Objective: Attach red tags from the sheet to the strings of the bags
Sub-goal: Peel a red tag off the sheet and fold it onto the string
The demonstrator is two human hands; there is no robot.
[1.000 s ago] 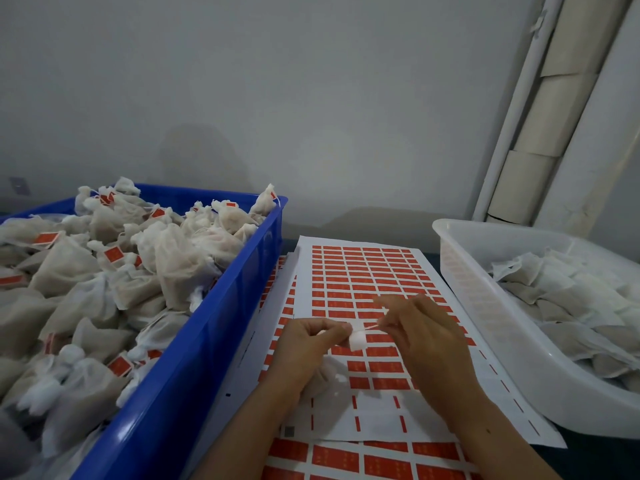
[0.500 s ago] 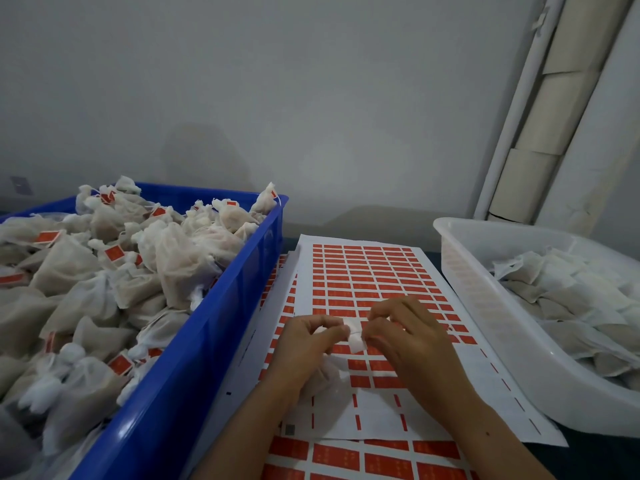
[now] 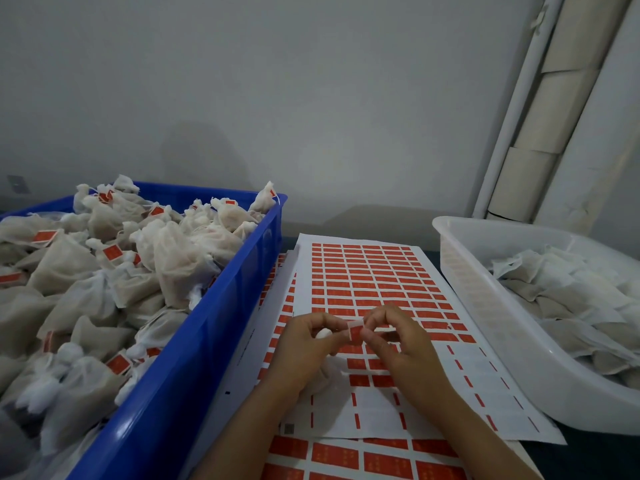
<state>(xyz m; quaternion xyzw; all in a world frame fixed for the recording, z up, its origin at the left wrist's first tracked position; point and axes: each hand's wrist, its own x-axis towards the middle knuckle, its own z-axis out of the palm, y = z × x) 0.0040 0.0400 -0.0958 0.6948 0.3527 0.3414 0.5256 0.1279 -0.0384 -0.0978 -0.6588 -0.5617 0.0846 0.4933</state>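
Observation:
A white sheet of red tags lies flat on the table between two bins, with its near rows peeled bare. Above it my left hand and my right hand meet fingertip to fingertip and together pinch one small red tag, folded. A small white bag sits under my left palm, mostly hidden; its string is too thin to make out.
A blue bin on the left is heaped with white bags carrying red tags. A white bin on the right holds untagged bags. More tag sheets lie underneath near the front edge. Pale pipes lean at the right wall.
My right hand has drawn in to my left hand, and both have risen slightly off the sheet. The white piece between the fingers now shows red, folded.

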